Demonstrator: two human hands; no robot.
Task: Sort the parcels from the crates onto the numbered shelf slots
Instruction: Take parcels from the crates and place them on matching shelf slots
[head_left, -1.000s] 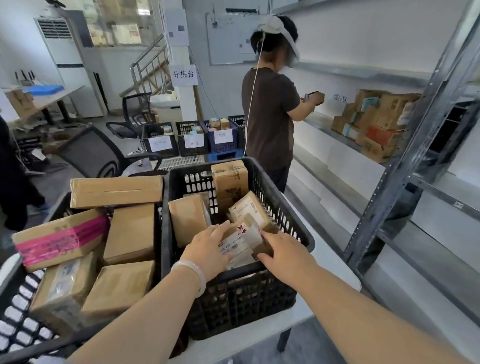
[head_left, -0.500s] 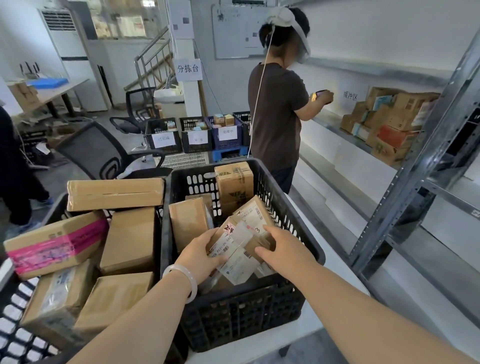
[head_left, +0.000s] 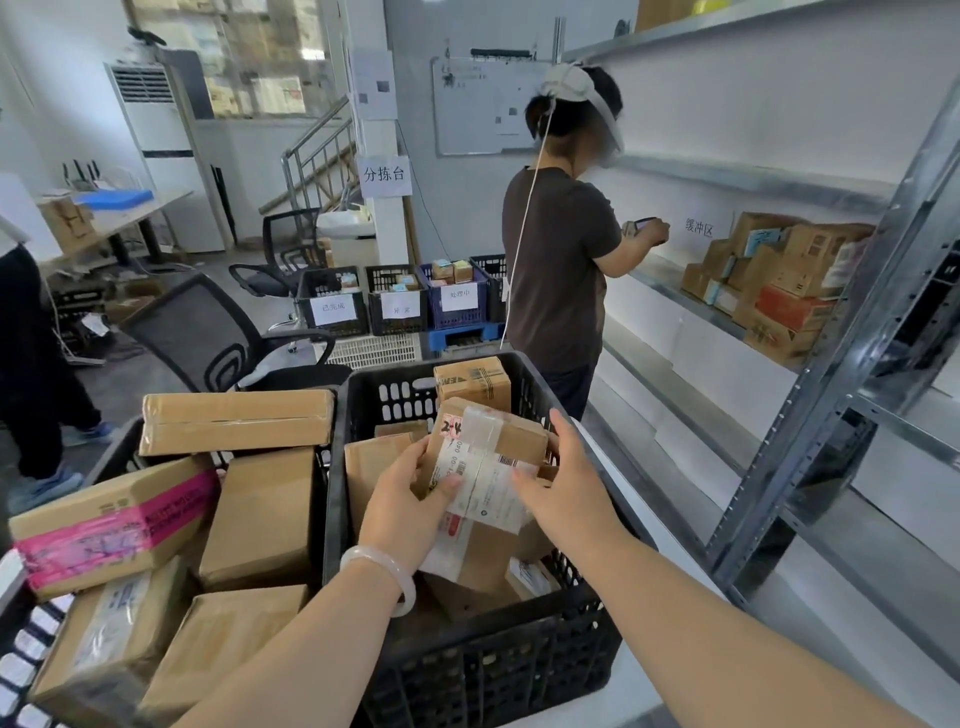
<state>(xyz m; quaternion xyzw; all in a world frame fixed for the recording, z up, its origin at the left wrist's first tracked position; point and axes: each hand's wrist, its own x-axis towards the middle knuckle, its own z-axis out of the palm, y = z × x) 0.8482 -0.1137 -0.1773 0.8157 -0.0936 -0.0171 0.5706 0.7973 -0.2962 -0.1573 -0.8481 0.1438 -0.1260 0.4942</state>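
Note:
A brown cardboard parcel (head_left: 485, 470) with a white shipping label and a handwritten "2-4" sticker is lifted above the black plastic crate (head_left: 467, 670). My left hand (head_left: 410, 509) grips its left edge, thumb across the label. On the parcel's right side, my right hand (head_left: 566, 491) holds it with fingers wrapped round the far edge. Other brown parcels lie in the crate, one upright at the back (head_left: 472, 382). A second crate (head_left: 111, 457) on the left is heaped with several larger boxes, one with pink tape (head_left: 114, 525).
A grey metal shelf unit (head_left: 821, 395) stands to the right, with a stack of parcels (head_left: 774, 283) on a middle level. A person in a brown shirt (head_left: 558, 275) stands at the shelf ahead. Labelled crates (head_left: 400, 299) and an office chair (head_left: 208, 332) stand behind.
Both hands have raised the labelled parcel out of the crate and tilted it upright, so the "2-4" sticker shows. The view has shifted closer to the crate.

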